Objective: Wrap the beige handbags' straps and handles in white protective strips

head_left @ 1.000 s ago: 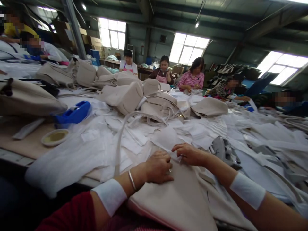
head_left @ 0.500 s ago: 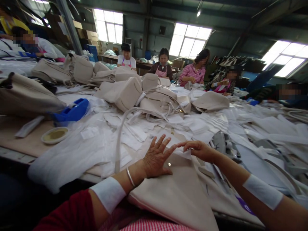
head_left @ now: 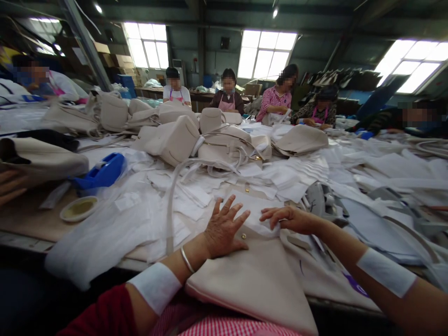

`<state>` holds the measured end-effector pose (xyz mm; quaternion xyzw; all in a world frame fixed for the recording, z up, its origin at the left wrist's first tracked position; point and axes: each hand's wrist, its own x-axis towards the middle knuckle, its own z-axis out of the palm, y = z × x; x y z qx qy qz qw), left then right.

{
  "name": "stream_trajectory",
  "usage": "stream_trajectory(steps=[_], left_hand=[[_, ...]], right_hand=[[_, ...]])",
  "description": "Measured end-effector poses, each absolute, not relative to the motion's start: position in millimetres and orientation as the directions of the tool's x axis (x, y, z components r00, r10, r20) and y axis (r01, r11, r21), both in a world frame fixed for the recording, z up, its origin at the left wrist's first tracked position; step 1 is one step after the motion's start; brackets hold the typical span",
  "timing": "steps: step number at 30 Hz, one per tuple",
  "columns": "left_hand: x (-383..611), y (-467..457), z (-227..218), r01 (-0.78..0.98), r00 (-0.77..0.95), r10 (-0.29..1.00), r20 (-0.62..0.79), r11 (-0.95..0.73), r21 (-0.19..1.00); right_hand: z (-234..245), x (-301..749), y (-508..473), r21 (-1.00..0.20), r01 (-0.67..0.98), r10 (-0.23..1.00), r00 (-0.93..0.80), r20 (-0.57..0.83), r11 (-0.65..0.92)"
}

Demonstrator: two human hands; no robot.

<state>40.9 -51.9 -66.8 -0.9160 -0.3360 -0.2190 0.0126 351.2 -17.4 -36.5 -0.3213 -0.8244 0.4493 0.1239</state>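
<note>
A beige bag [head_left: 252,284] lies in front of me, its near edge against my checked apron, with a small round metal snap [head_left: 243,236] on its face. My left hand [head_left: 224,228] rests flat on the upper part of the bag with fingers spread, thumb beside the snap. A thin white sheet [head_left: 257,217] covers the bag's far part and reaches under the left fingertips. On the right, my right hand [head_left: 292,219] has its fingers bent at the sheet's edge and appears to pinch it; the fingertips are partly hidden.
A blue tape dispenser [head_left: 101,172] and a small round dish [head_left: 79,208] stand left. Beige bags [head_left: 168,140] are heaped beyond loose white sheets. A grey tape dispenser [head_left: 325,203] is at right. Another person's hand [head_left: 12,186] is at the left edge; several co-workers sit across.
My hands have parted slightly, the right index finger leaving the left one. The white sheet looks more spread. At the left edge, the other person's bag has shifted and a hand has appeared.
</note>
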Motion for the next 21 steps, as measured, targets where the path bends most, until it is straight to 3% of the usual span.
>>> stream_trajectory(steps=[5,10,21], left_hand=[[41.4,-53.6,-67.3,0.616,0.666,0.607,0.434,-0.775,0.139],[41.5,-55.4,-67.0,0.606,0.649,0.618,0.444,-0.773,0.190],[40.7,-53.1,-63.5,0.619,0.709,0.636,0.305,-0.768,0.164]], right_hand=[[-38.2,348.1,-13.5,-0.872,0.364,0.637,-0.767,-0.081,0.327],[-35.8,333.9,-12.7,-0.850,0.378,0.615,-0.784,-0.085,0.366],[-21.5,344.3,-13.7,-0.643,0.599,0.625,-0.745,-0.231,0.476]])
